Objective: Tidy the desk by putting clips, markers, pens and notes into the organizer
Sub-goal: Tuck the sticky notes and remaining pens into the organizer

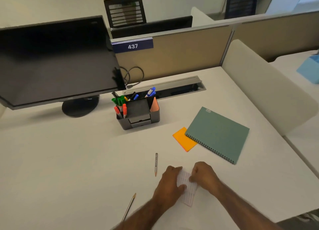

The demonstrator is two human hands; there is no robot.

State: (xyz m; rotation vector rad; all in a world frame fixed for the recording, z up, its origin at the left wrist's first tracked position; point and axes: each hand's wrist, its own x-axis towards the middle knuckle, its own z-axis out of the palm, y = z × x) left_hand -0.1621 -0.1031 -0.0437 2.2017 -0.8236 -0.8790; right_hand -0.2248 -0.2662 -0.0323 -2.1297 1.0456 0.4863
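A white desk [69, 160] in an office cubicle, seen from above by the head camera. A dark monitor [51, 60] fills the upper left. Just right of its stand, at the centre of the frame, stands the black organizer [138, 121], with markers [124, 109] upright in its left compartments. At lower centre both hands meet on a white lined note [189, 195]. The left hand [170, 183] curls its fingers over the note's left edge, and the right hand [204, 175] pinches its upper right edge. The note's long axis runs top to bottom in the frame, leaning slightly right. The organizer lies well apart, up and left of the grip, so the left hand looks a little nearer. Loose on the desk are a pencil [156, 164] just left of the hands, a pen [129, 206] at lower left, and an orange sticky pad [183, 139] touching a teal notebook [218, 134] at right.
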